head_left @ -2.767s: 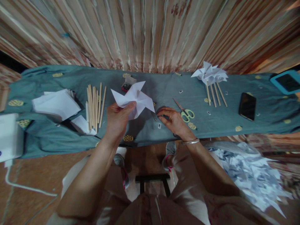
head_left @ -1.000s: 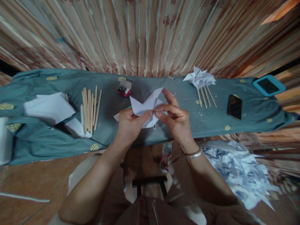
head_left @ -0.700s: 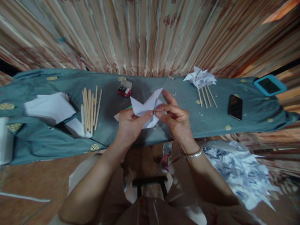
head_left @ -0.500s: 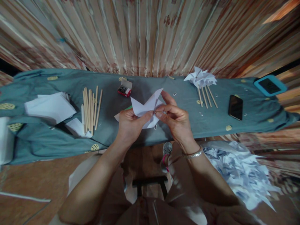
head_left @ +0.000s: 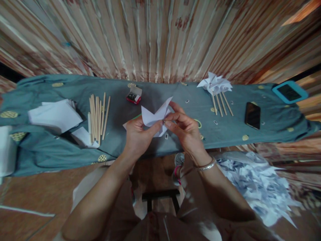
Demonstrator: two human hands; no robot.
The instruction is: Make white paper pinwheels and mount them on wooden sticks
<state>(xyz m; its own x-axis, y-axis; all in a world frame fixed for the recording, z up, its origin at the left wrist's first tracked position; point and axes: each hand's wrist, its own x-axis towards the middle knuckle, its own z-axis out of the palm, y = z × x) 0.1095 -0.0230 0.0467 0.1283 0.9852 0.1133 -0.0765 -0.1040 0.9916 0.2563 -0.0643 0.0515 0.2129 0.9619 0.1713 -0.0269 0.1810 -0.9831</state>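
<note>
Between my two hands, above the middle of the cloth-covered table [head_left: 225, 134], is a white paper pinwheel [head_left: 152, 117] with its points folded inward. My left hand [head_left: 137, 135] is closed on its left side, thumb pressed near the centre. My right hand [head_left: 184, 130] pinches the centre from the right; a small pin-like piece seems to sit at the fingertips, too small to make out. Behind the hands stands a small open red box [head_left: 133, 96] with dark metal bits. A cardboard corner [head_left: 124, 126] and a green edge show beside my left hand.
Wooden sticks [head_left: 96, 117] and a stack of white paper [head_left: 54, 115] lie left. On the right are pinwheels on sticks [head_left: 217, 85], a phone [head_left: 252, 115] and a blue-framed device [head_left: 290, 92]. A heap of folded white paper [head_left: 258, 187] fills the floor at lower right.
My right hand has shifted slightly left and its fingers have curled closer at the pinwheel's centre. A green ring-shaped edge now shows beside it. My left hand has hardly moved.
</note>
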